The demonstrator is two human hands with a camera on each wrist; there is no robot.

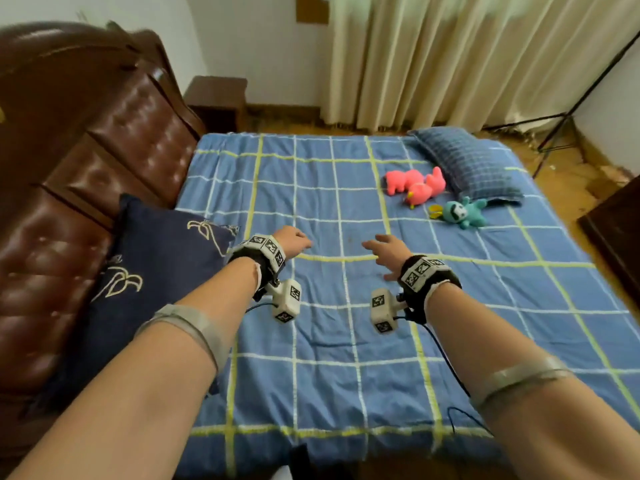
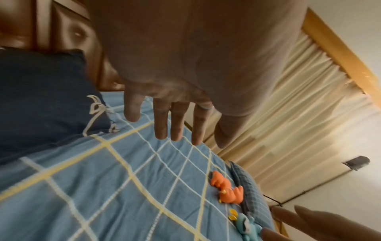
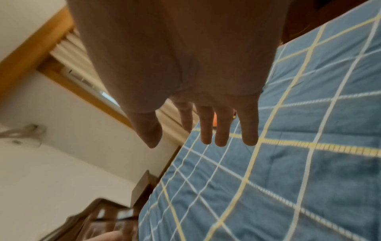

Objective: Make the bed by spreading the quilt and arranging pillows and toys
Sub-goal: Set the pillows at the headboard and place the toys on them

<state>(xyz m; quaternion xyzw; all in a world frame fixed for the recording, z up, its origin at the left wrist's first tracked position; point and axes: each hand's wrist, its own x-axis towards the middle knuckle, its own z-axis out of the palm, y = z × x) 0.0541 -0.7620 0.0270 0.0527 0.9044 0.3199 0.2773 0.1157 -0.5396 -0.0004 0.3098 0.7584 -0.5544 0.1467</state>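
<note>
Head view, your hands: your left hand (image 1: pixel 294 241) and right hand (image 1: pixel 389 252) both reach out over the middle of the bed, holding nothing.
Fingers: in both wrist views they hang straight and slightly spread; whether the tips touch the cloth, you cannot tell.
Quilt: the blue checked quilt (image 1: pixel 332 341) lies spread flat under your arms, with only shallow creases.
Navy pillow: the navy pillow (image 1: pixel 149 271) leans on the brown headboard (image 1: pixel 114 133), just beside your left forearm.
Toys: the pink toy (image 1: pixel 414 185) and the teal toy (image 1: pixel 462 213) lie beyond your right hand, toward the foot of the bed, close together.
Checked pillow: the checked pillow (image 1: pixel 467 164) lies just past the toys, its long side running from the far edge back toward you.
Next reach: your right hand is the nearer one to the toys and that pillow; likely they go across to the headboard on your left.
</note>
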